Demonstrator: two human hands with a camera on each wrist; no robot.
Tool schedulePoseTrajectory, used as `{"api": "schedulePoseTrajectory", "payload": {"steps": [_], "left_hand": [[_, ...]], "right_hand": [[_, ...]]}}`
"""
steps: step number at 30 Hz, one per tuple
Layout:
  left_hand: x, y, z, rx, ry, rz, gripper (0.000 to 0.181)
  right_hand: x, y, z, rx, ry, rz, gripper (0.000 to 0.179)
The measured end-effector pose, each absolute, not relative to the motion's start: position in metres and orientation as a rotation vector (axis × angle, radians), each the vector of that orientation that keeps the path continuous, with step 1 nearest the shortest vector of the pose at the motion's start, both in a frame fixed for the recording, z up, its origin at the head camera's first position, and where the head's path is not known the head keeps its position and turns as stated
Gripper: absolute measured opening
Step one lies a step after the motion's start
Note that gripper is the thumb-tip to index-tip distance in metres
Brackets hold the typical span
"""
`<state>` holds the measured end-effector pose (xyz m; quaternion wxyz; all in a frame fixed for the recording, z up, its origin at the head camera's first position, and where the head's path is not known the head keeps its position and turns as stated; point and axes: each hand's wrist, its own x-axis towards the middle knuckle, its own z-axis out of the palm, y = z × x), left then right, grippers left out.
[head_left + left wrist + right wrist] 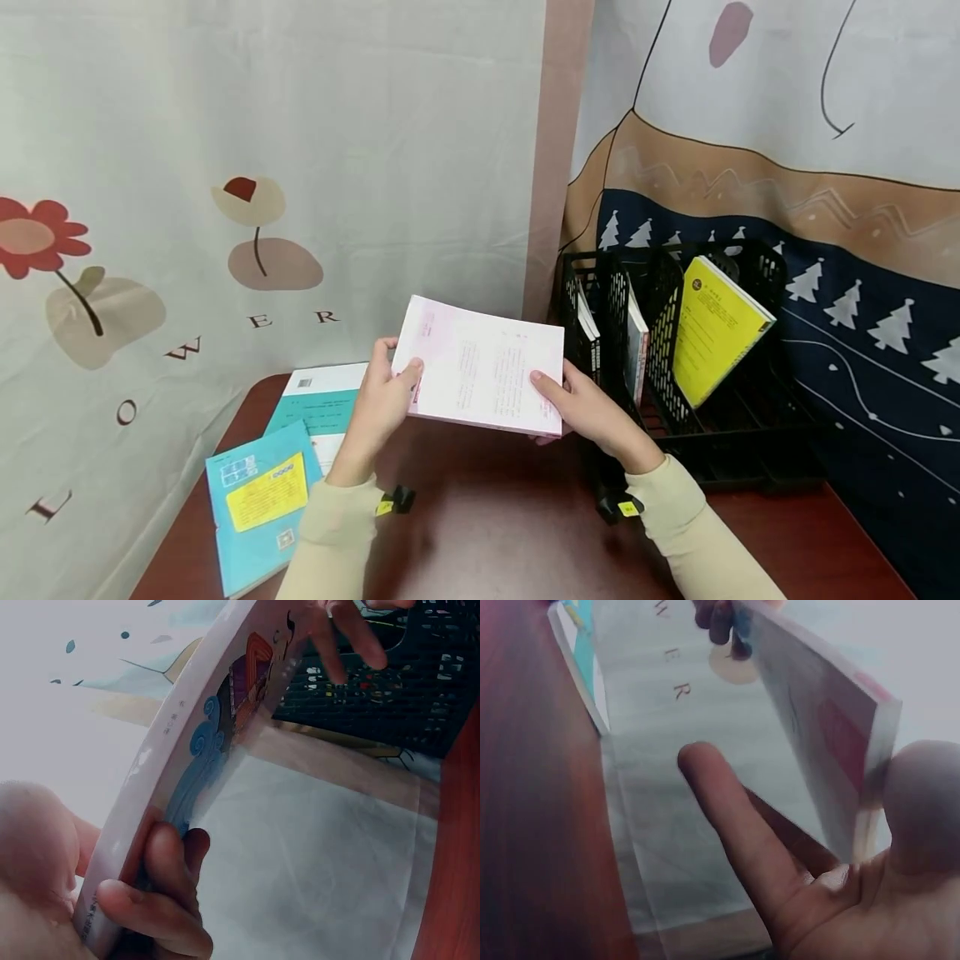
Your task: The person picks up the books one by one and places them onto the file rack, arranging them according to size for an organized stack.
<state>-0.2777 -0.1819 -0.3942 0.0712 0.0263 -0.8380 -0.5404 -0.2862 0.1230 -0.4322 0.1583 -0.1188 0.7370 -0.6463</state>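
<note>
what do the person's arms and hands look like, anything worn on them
Plain pale yellow sleeves end near the wrists. The left hand and right hand are bare, without gloves. Beside each cuff shows a small black device with a yellow label.

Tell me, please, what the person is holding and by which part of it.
A pink-and-white paperback: the left hand grips its left edge; the right hand, fingers extended, touches its right edge.
</note>
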Motion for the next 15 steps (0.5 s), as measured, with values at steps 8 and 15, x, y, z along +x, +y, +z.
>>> {"api": "schedulePoseTrajectory", "payload": {"steps": [8, 15], "left_hand": [[-0.277, -0.170, -0.403, 0.144, -2.715, -1.358, 0.059], [-0.283, -0.170, -0.417, 0.120, -2.808, -1.213, 0.063]], "right_hand": [[-0.287, 0.126, -0.434, -0.404, 2.327, -1.808, 0.051], [-0.286, 0.129, -0.430, -0.346, 2.527, -1.833, 0.048]]}}
